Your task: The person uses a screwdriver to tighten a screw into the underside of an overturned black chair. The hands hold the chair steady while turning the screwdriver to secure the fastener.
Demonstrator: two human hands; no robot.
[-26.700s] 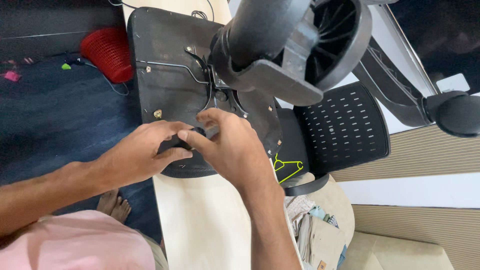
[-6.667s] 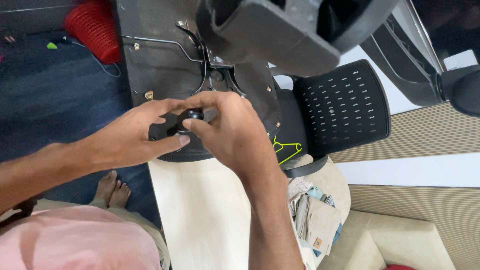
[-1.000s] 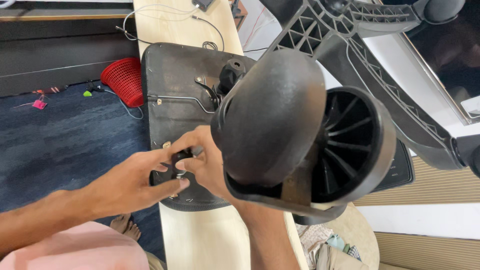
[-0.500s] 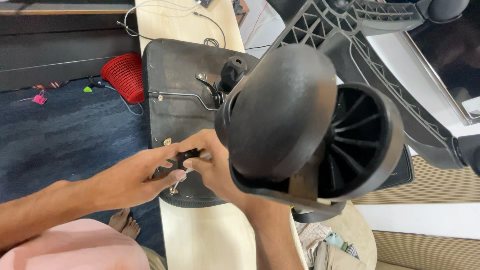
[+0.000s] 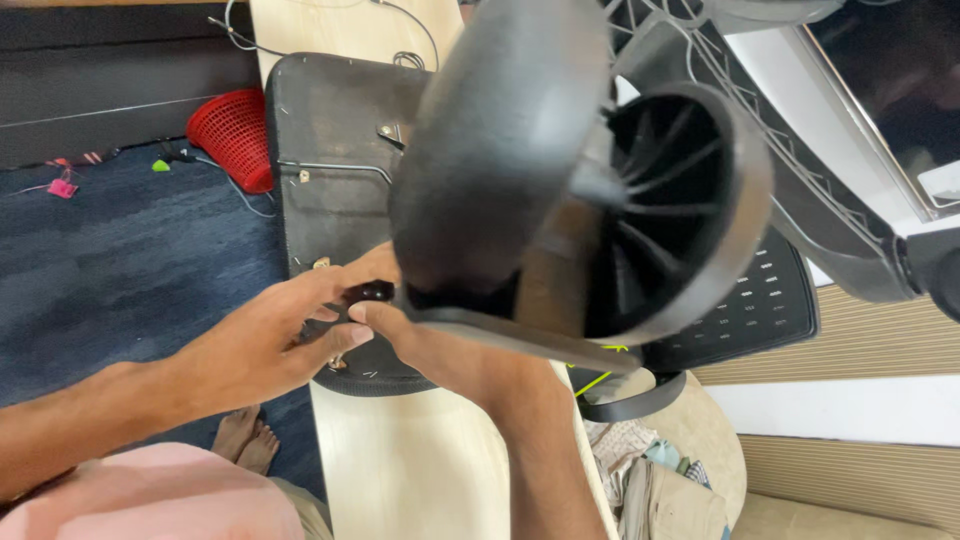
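Black plastic fills most of the view: a large castor wheel [image 5: 580, 190] of an upturned office chair looms close, hiding part of the right hand [image 5: 400, 325]. Both hands meet at a small black knob [image 5: 372, 291] on the dark seat underside [image 5: 335, 120], which lies on a pale wooden table [image 5: 420, 470]. The left hand [image 5: 270, 340] pinches the knob; the right hand's fingertips close on it too. A red plastic basket [image 5: 232, 135] sits on the blue carpet [image 5: 110, 270].

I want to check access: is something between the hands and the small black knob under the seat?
Nothing visible: the left hand and right hand already touch the black knob. The caster wheel only blocks the camera's view.
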